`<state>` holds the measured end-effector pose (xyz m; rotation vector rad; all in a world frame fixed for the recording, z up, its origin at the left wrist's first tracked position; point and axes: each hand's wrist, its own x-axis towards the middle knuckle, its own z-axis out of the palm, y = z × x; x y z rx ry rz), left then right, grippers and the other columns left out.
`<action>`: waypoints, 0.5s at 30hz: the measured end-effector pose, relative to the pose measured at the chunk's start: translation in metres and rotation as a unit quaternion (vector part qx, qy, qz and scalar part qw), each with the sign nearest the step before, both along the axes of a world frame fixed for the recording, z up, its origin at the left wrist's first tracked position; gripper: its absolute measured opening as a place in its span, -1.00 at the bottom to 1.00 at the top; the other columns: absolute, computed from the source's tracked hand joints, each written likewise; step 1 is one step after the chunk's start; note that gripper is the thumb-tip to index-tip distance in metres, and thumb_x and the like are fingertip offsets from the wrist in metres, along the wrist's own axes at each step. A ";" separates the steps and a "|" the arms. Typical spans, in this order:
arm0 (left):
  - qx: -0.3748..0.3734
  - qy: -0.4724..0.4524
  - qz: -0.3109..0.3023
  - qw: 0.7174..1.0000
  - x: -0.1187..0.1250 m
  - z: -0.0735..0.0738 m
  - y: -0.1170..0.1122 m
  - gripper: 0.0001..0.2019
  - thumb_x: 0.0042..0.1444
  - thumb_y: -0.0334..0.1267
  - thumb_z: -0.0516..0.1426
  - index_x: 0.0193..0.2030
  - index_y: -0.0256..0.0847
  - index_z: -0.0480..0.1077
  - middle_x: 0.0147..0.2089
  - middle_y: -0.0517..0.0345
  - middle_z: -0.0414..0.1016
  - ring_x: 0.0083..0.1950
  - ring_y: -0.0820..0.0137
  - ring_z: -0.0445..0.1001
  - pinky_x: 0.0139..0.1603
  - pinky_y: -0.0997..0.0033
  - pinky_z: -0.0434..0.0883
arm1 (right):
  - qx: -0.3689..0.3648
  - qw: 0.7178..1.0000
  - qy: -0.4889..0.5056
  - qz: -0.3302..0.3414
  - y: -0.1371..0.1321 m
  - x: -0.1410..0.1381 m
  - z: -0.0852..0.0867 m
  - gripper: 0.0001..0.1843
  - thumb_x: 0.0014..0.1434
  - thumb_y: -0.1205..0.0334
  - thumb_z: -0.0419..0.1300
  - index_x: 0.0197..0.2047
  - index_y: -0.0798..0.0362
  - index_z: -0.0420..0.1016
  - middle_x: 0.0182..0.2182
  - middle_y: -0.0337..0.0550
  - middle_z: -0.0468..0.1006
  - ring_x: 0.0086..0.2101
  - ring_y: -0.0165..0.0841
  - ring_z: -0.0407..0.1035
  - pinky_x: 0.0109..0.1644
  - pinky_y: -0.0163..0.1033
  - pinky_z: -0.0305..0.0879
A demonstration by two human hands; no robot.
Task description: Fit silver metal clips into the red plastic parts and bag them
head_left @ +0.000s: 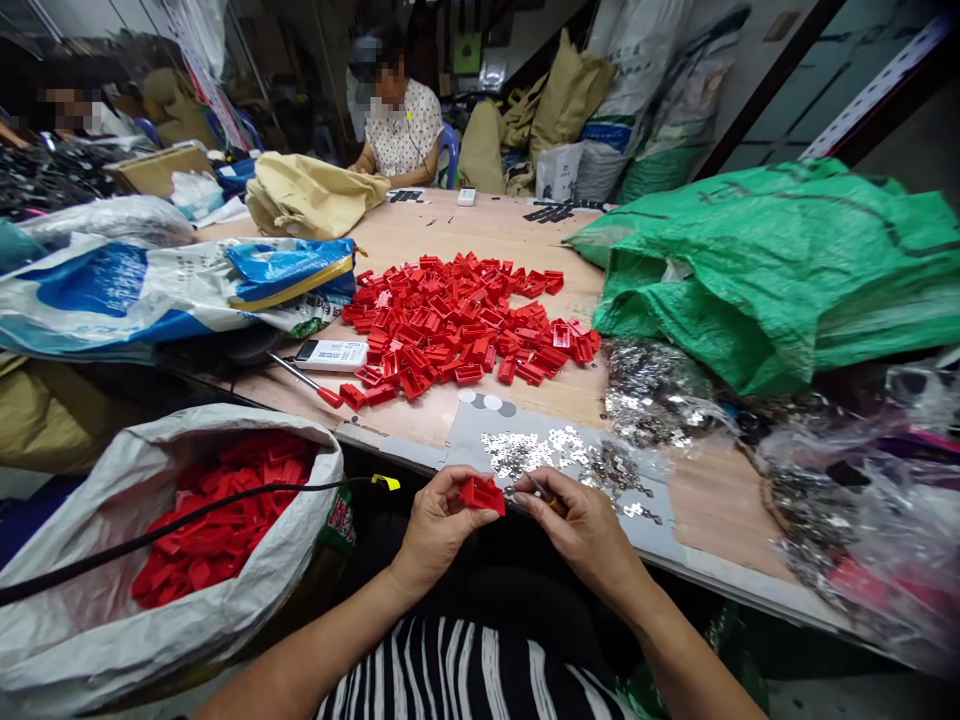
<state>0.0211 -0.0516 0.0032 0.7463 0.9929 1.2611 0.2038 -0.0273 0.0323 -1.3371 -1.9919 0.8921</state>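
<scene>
My left hand (444, 515) pinches a small red plastic housing (481, 494), its hollow side facing me, just off the table's front edge. Close by on the right, my right hand (577, 520) is closed round a slim hand tool (551, 495) with a yellow-orange handle and a thin metal shaft. Near the fingertips of that hand a small silvery bit shows against the red piece; its kind is too small to tell. Shiny flat metal pieces (517, 453) lie on a grey sheet (469, 430) beyond my hands. Farther back spreads a heap of similar red housings (457, 325).
An open white sack (67, 640) of red housings stands at left, crossed by a black cable (225, 493). A green sack (735, 260) and plastic bags of metal pieces (652, 390) lie right. A person (405, 130) sits across the table; another is partly visible far left.
</scene>
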 end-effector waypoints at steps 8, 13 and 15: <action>0.126 0.192 -0.002 0.973 -0.006 -0.005 -0.002 -0.64 -0.08 -0.33 0.31 -0.07 -0.17 0.49 -0.08 0.06 0.58 -0.12 0.29 0.54 -0.04 0.38 0.44 | 0.072 0.996 -0.024 0.045 -0.005 -0.013 -0.006 -0.85 0.25 0.33 0.04 -0.19 -0.01 0.41 -0.35 -0.15 0.51 -0.33 -0.29 0.42 -0.27 -0.24 0.30; 0.227 0.294 0.011 0.928 -0.007 -0.013 -0.002 -0.65 0.00 -0.34 0.27 -0.03 -0.13 0.43 -0.06 0.10 0.58 -0.08 0.35 0.55 -0.02 0.37 0.47 | 0.085 0.995 -0.018 0.053 -0.006 -0.017 -0.011 -0.79 0.20 0.45 0.03 -0.19 -0.01 0.40 -0.33 -0.17 0.50 -0.32 -0.30 0.42 -0.26 -0.24 0.30; 0.245 0.311 0.017 0.918 -0.007 -0.014 -0.002 -0.65 0.01 -0.35 0.27 -0.02 -0.13 0.42 -0.05 0.11 0.57 -0.07 0.38 0.55 -0.01 0.39 0.48 | 0.080 0.995 -0.019 0.057 -0.006 -0.019 -0.011 -0.79 0.19 0.47 0.04 -0.20 -0.01 0.40 -0.34 -0.18 0.50 -0.33 -0.30 0.42 -0.26 -0.25 0.30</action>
